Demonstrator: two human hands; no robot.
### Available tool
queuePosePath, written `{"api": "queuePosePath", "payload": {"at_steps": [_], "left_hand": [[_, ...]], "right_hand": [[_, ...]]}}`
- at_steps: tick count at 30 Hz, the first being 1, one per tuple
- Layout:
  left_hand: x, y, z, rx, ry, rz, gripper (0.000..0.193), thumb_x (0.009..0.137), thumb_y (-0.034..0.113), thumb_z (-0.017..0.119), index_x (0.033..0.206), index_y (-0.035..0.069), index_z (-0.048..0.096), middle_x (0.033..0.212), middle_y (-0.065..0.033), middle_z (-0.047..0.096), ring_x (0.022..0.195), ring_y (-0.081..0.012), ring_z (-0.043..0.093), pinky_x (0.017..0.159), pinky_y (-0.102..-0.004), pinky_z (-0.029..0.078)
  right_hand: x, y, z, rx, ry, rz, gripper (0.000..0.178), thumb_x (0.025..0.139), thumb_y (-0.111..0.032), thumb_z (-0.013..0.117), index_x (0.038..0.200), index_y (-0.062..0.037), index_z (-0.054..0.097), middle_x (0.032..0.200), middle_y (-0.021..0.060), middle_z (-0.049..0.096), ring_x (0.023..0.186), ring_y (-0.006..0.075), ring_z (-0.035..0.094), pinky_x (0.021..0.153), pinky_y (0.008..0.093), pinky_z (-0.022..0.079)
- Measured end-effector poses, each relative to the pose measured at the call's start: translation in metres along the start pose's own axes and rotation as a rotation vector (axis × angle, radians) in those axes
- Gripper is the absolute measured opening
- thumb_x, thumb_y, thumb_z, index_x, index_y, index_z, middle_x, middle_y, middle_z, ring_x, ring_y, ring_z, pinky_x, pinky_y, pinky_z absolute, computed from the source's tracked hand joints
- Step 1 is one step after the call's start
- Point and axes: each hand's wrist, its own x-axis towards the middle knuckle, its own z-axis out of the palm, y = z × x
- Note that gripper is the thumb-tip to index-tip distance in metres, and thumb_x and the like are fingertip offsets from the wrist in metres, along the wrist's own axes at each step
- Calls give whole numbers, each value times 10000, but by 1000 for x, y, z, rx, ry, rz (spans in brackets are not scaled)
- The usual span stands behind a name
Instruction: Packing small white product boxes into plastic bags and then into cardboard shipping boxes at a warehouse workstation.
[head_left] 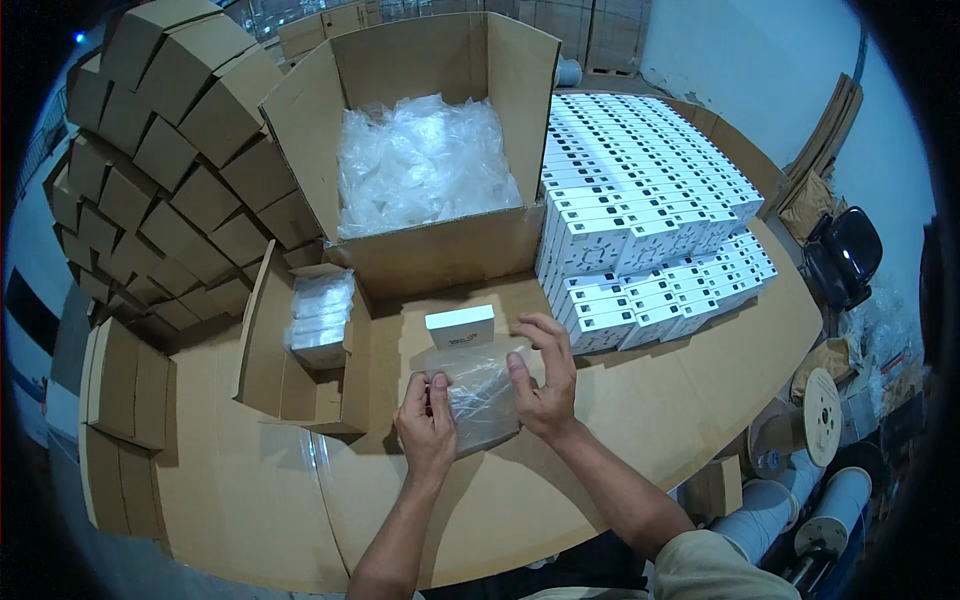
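Pinches the bag [482, 400] by its left edge with the left hand [428, 415], curves the right hand [545, 390] half-spread at its right edge, unclear whether gripping, with the box [460, 328] just beyond.

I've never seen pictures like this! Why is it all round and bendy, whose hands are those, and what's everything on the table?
There's no robot here, just a person. The one picture comes from a camera on their head, looking down; its very wide lens bends straight edges.

The left hand pinches a clear plastic bag. The right hand is at the bag's other side, but I can't tell whether it grips it too. A small white box shows just beyond the bag.

On the cardboard-covered table, a smaller open carton holds wrapped packets. Behind it, a big open carton is full of clear plastic. To the right are rows of white boxes.
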Motion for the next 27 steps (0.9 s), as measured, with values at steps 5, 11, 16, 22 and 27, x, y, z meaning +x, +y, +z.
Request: {"api": "queuePosePath", "payload": {"at_steps": [5,11,16,22,27], "left_hand": [[0,2,1,95,-27,17,266,1054,224,557,894,17,601,615,-41,537,570,-88,514,535,-289,421],[-1,6,2,52,-59,23,251,1041,204,582,881,11,598,601,-56,547,539,-106,540,523,-313,440],[-1,0,2,101,-39,47,259,1052,222,563,897,17,598,602,-16,525,549,-75,499,510,-288,399],[1,5,-1,119,-59,-36,238,1033,231,590,936,15,596,639,-26,566,575,-92,531,534,-287,421],[2,7,0,28,-98,-71,367,863,240,811,1045,16,583,832,-117,717,744,-176,708,664,-315,550]], "right_hand": [[4,-1,-4,-62,-172,-83,310,827,-49,747,1131,-59,687,1304,145,577,1154,305,572,932,397,480],[1,5,-1,-26,-145,-38,207,817,-26,757,1016,-62,711,1284,135,595,1123,292,588,910,386,492],[0,4,0,-18,-126,-57,169,807,-5,765,959,-55,710,1253,130,614,1085,290,600,878,378,501],[1,4,-2,-49,-149,-90,163,799,-6,771,942,-54,709,1237,125,620,1079,286,600,865,377,499],[1,-1,-2,-73,-180,-120,154,795,4,763,923,-51,698,1179,115,622,1088,291,590,872,385,490]]}}
